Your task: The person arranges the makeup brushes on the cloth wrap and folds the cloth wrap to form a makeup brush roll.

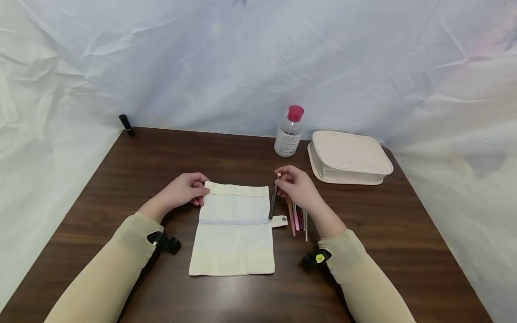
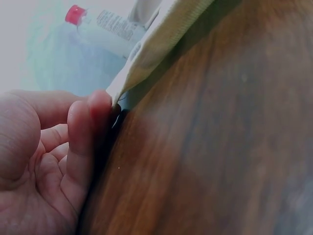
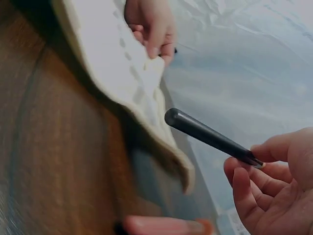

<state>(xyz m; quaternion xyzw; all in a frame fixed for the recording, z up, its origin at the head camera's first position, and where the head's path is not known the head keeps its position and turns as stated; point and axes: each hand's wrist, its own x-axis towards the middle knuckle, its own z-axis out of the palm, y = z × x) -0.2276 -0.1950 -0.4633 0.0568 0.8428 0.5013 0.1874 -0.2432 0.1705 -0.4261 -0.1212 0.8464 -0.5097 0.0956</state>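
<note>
A cream fabric roll-up pouch [image 1: 236, 242] lies unfolded on the table, with a snap tab [image 1: 279, 221] sticking out on its right side. My left hand [image 1: 185, 189] pinches the pouch's upper left corner between thumb and fingers; the left wrist view shows that edge of the fabric [image 2: 146, 61] lifted. In my right hand [image 1: 298, 185] is a slim black pen-like stick [image 1: 273, 199] with a gold-coloured end, held by that end between thumb and fingers. Its rounded black end [image 3: 173, 117] points toward the pouch. Several slim brush-like sticks [image 1: 296, 220] lie beneath and beside the right hand.
A clear bottle with a red cap [image 1: 288, 137] stands at the back of the dark wooden table [image 1: 194, 152]. To its right sits a cream zip case [image 1: 349, 154]. A small black tube [image 1: 127, 125] stands at the far left corner. Pale fabric [image 1: 202, 67] hangs behind.
</note>
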